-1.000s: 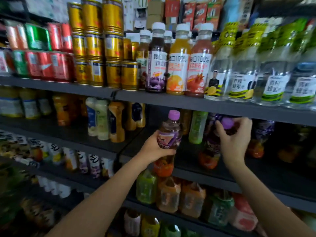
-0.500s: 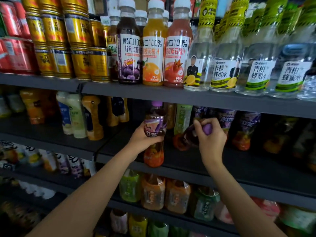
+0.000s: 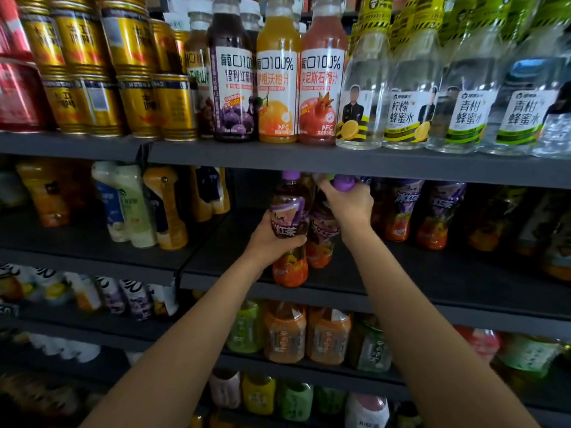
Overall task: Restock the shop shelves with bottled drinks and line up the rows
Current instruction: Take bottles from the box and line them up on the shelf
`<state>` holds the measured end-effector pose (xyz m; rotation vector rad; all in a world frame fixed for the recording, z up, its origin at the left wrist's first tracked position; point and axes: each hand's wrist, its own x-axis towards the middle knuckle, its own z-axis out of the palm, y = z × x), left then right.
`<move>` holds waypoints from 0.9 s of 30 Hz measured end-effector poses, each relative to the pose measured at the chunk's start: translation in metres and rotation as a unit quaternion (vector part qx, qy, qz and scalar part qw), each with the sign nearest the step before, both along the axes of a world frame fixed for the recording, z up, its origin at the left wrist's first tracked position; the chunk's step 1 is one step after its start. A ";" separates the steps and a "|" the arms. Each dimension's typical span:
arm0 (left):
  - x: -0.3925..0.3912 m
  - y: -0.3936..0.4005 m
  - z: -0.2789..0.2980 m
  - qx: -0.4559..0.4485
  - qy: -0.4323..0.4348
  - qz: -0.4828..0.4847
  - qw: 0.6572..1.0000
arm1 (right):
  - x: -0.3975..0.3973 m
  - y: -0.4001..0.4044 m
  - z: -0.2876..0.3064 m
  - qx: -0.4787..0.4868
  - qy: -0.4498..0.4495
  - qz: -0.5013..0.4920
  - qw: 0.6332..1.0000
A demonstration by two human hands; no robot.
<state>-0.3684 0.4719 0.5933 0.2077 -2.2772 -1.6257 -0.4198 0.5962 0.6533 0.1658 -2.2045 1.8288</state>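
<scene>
Two purple-capped iced tea bottles are on the dark middle shelf (image 3: 432, 282). My left hand (image 3: 272, 242) grips the front bottle (image 3: 289, 223) round its waist, and it stands upright near the shelf's front edge. Right behind it is the second bottle (image 3: 323, 239), also upright; my right hand (image 3: 347, 205) holds it by the neck just under its purple cap. To the right, deeper on the same shelf, stand two more bottles of the same tea (image 3: 398, 211).
The shelf above (image 3: 340, 162) hangs low over the caps and carries juice bottles (image 3: 278, 78), clear honey-water bottles (image 3: 411, 97) and gold cans (image 3: 136, 75). Yellow and white bottles (image 3: 136, 205) fill the left bay. Below, orange and green bottles (image 3: 284, 335) stand in rows.
The right-hand bottle went from leaning to upright, close behind the left one. The left hand has set its bottle lower, near the shelf's front. The camera has moved closer.
</scene>
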 end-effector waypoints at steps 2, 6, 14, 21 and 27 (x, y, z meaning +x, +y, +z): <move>-0.003 -0.002 -0.001 -0.023 -0.002 0.001 1.000 | -0.006 0.003 0.006 0.001 -0.036 0.030 0.999; -0.009 -0.004 -0.003 -0.036 0.006 -0.012 0.999 | -0.010 0.012 0.008 0.039 -0.009 0.048 0.998; -0.012 -0.003 -0.008 -0.028 0.024 -0.007 0.999 | -0.015 0.015 0.005 0.006 -0.014 0.043 0.999; -0.017 -0.005 -0.018 -0.065 -0.009 -0.018 0.998 | -0.011 0.027 -0.076 0.059 -0.032 0.118 0.991; -0.027 -0.006 -0.034 -0.177 -0.108 0.002 0.978 | -0.047 0.051 -0.084 0.174 0.007 -0.048 0.984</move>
